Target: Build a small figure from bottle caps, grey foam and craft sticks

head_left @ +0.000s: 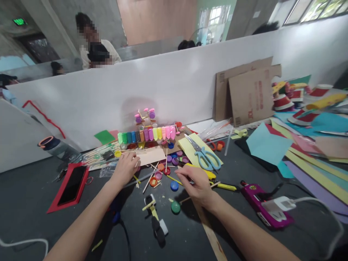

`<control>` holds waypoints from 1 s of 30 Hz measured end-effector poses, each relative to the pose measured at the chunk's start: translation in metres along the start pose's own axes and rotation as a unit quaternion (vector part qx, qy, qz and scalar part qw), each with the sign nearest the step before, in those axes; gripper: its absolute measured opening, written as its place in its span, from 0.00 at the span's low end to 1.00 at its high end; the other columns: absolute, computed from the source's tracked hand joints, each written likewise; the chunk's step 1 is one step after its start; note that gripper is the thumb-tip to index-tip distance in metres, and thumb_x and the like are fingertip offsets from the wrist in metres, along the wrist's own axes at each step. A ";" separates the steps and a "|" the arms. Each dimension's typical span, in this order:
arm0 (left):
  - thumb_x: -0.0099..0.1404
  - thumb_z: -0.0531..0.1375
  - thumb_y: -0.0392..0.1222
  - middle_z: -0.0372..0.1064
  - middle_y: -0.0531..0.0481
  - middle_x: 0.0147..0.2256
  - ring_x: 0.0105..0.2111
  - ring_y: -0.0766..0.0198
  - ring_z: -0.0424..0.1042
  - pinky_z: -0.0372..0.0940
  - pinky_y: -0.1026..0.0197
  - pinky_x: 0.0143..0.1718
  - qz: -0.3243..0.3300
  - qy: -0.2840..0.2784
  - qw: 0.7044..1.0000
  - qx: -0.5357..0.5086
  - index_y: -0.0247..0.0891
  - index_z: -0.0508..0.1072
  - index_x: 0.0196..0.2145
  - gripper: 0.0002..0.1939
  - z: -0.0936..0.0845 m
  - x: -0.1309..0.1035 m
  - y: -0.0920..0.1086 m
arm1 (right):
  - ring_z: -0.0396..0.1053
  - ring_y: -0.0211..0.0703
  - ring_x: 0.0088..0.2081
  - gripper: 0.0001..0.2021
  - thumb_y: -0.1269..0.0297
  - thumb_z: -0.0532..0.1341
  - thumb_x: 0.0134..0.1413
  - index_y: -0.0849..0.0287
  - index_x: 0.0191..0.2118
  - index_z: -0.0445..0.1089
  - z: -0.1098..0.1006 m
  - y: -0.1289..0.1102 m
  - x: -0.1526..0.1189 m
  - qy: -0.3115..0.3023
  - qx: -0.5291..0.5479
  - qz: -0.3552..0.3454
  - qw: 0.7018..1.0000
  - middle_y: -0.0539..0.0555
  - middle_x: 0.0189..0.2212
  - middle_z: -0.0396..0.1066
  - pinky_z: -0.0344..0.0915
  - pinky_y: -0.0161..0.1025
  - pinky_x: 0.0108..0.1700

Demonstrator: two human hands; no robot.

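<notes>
My left hand rests at the left end of a pale card strip, beside thin wooden sticks and a yellow cap. Its fingers bend downward and the tips are hidden. My right hand is closed, with thumb and forefinger pinched together. A thin wooden stick shows on both sides of its palm. Close below lies a green bottle cap; whether the stick touches it I cannot tell. A blue cap and an orange cap lie between my hands. Nearer me is a small black-and-white assembly with yellow strips.
Blue-handled scissors lie on yellow paper. Behind stands a row of coloured clay packs. A phone lies left; a purple power strip with cables lies right. Cardboard sheets lean on the white partition.
</notes>
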State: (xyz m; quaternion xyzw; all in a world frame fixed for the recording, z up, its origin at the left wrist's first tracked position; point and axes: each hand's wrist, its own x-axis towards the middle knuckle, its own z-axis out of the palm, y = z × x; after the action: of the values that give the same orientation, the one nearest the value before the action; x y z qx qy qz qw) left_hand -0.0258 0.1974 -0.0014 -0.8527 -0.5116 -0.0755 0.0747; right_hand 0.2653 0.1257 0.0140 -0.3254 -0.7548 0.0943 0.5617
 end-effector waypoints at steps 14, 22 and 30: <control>0.70 0.60 0.42 0.73 0.46 0.44 0.42 0.59 0.74 0.72 0.51 0.44 0.070 -0.005 0.997 -0.024 0.35 0.74 0.45 0.10 0.023 0.010 0.031 | 0.74 0.41 0.29 0.07 0.76 0.58 0.62 0.58 0.42 0.70 0.001 0.017 -0.003 -0.045 -0.037 -0.034 0.998 0.54 0.29 0.75 0.66 0.35 0.31; 0.70 0.60 0.43 0.72 0.45 0.47 0.45 0.57 0.73 0.71 0.48 0.47 -0.060 0.042 0.997 -0.008 0.35 0.73 0.47 0.12 0.013 0.006 0.003 | 0.74 0.40 0.30 0.07 0.76 0.57 0.64 0.59 0.44 0.69 0.006 0.021 -0.001 -0.085 -0.043 -0.043 0.995 0.54 0.30 0.75 0.67 0.34 0.33; 0.70 0.60 0.44 0.72 0.44 0.48 0.44 0.57 0.74 0.72 0.49 0.45 -0.197 0.069 0.978 0.030 0.35 0.72 0.49 0.14 0.013 -0.011 -0.061 | 0.73 0.40 0.31 0.06 0.75 0.57 0.65 0.58 0.44 0.68 0.004 0.022 -0.003 -0.112 -0.053 -0.039 0.992 0.54 0.31 0.74 0.66 0.34 0.33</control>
State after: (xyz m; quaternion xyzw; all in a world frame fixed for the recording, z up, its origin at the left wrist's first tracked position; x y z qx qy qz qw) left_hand -0.0838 0.2191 -0.0136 -0.7255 -0.6649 -0.1318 0.1192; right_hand 0.2706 0.1413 -0.0012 -0.3125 -0.8287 0.0681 0.4593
